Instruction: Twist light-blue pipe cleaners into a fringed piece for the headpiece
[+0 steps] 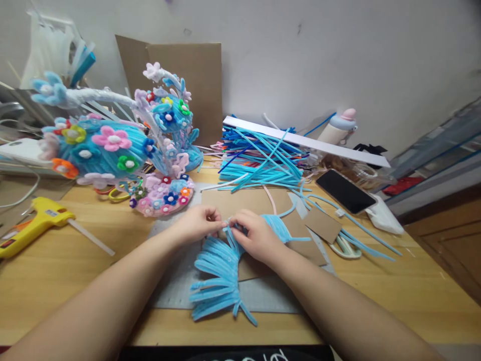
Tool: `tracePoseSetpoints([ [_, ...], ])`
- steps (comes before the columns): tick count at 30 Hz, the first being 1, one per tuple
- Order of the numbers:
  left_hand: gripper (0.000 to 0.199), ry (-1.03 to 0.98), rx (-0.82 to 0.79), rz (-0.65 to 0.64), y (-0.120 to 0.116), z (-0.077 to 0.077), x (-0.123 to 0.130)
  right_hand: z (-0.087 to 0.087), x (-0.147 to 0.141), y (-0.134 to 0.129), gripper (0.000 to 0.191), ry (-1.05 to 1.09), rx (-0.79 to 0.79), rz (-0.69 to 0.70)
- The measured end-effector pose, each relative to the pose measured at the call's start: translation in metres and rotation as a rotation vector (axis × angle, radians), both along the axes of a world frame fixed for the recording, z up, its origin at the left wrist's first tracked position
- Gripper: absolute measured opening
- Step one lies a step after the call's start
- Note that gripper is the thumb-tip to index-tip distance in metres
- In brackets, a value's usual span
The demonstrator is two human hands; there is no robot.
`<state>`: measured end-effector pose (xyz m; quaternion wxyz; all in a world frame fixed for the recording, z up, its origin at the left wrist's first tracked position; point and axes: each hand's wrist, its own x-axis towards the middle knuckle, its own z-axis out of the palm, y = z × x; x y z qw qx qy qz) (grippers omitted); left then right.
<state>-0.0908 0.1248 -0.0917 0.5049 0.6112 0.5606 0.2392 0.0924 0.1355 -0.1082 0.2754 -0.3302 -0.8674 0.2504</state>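
A fan-shaped row of light blue pipe cleaners (218,273) lies over the front of the grey mat and cardboard, its loops spread to the left. At its upper end my left hand (199,222) pinches the tip of a blue stem. My right hand (255,234) is closed on the same blue stems, its fingertips nearly meeting those of my left. Behind my right hand another bundle of blue pipe cleaners (277,228) shows in part. Cardboard (250,200) lies under the hands, on the grey mat (171,291).
Flower-covered blue ornaments (108,150) stand at the left, near a yellow glue gun (43,225). Behind the mat is a pile of blue pipe cleaners (259,158) with a white strip (304,141). A black phone (345,191) and loose stems (361,225) lie at the right.
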Motion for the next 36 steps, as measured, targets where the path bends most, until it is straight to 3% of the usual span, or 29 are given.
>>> tracePoseSetpoints([
  [4, 0.036, 0.079, 0.071, -0.134, -0.003, 0.000, 0.001, -0.001, 0.000, 0.000, 0.009, -0.010, 0.003, -0.042],
  [8, 0.030, 0.105, 0.164, -0.150, -0.004, -0.003, 0.002, 0.004, -0.001, -0.002, 0.019, 0.001, 0.037, -0.053],
  [11, 0.032, 0.127, 0.132, -0.156, -0.004, -0.003, 0.001, 0.006, 0.000, -0.003, 0.024, -0.077, 0.116, -0.063],
  [16, 0.031, 0.282, 0.125, -0.146, -0.004, 0.002, -0.008, 0.000, 0.001, 0.000, 0.013, -0.196, 0.165, -0.091],
  [21, 0.021, 0.363, 0.094, -0.254, -0.006, 0.018, -0.026, -0.005, 0.002, 0.001, 0.012, -0.217, 0.152, -0.098],
  [25, 0.019, 0.432, 0.074, -0.253, -0.007, 0.028, -0.035, -0.005, 0.001, 0.000, 0.013, -0.231, 0.152, -0.092],
  [36, 0.018, 0.441, 0.072, -0.285, -0.008, 0.028, -0.045, -0.007, 0.003, 0.002, 0.011, -0.270, 0.145, -0.220],
])
